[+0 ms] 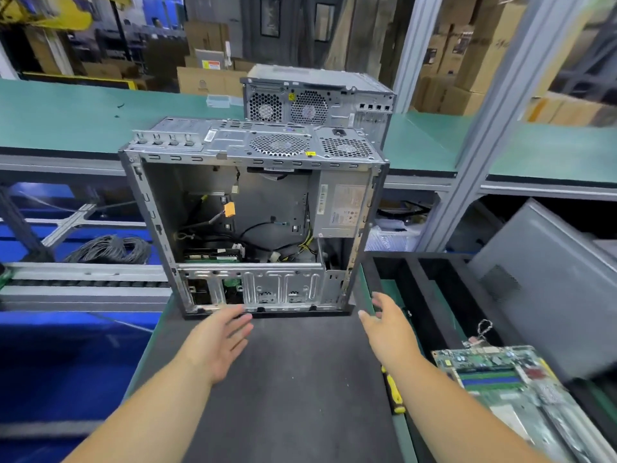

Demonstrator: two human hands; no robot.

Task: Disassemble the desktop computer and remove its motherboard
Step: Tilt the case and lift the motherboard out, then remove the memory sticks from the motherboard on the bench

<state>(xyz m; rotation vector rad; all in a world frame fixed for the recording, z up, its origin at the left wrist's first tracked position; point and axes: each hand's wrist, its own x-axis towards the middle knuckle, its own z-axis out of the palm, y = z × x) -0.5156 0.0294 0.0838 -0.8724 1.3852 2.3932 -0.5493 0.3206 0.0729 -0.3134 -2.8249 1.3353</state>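
Bundle of cables (pixel 110 249): at your 10 o'clock, coiled on the lower shelf below the green bench (pixel 83 111).

Your left hand (pixel 218 342): at 11 o'clock on the dark mat (pixel 293 379), fingers straight and spread, holding nothing, fingertips just short of the case's near edge.

Computer case (pixel 253 215): at 12 o'clock, side cover off, open side facing you, standing at the far end of the mat. Inside it you have loose cables, an orange plug (pixel 229 209), and a power supply (pixel 344 208) in the upper right corner. The board bay shows bare metal.

Second computer (pixel 317 98): further out at 12 o'clock, closed, its fan grilles toward you.

Your right hand (pixel 389 325): at 1 o'clock, fingers loosely extended, holding nothing, near the case's lower right corner but apart from it.

Yellow-and-black tool (pixel 395 394): at 2 o'clock, partly hidden under your right forearm.

Motherboard (pixel 507 382): at 3 o'clock, out of the case, lying to the right of the mat.

Grey side panel (pixel 547 282): at 2 o'clock, leaning behind the motherboard.
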